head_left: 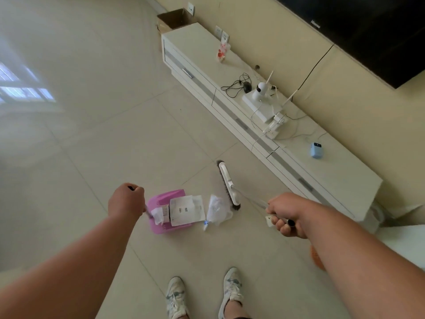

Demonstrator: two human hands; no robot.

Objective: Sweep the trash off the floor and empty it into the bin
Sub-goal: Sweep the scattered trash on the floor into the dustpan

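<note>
On the tiled floor just ahead of our shoes, we hold the pink dustpan (165,203) by its upright handle, our left hand (126,201) closed in a fist around the grip. Our right hand (284,217) is clamped on the broom handle, and the broom head (228,186) rests on the tiles at about one o'clock from the pan.

To do this sweep well, we judge that the pan's lip should stay pressed flat on the floor so nothing slips beneath it. The bristles should come in low and short from the three o'clock side, pushing rather than flicking, since light wrappers scatter easily.

A white paper packet (187,210) already lies half over the pan's mouth, with smaller scraps behind it. The clear plastic bag (217,210) is on the floor between pan and bristles, touching the broom's near end. It sits at about three o'clock from our left hand and nine o'clock from our right.

A cardboard box (176,19) stands far off at twelve o'clock; whether it serves as the bin, we cannot tell.
</note>
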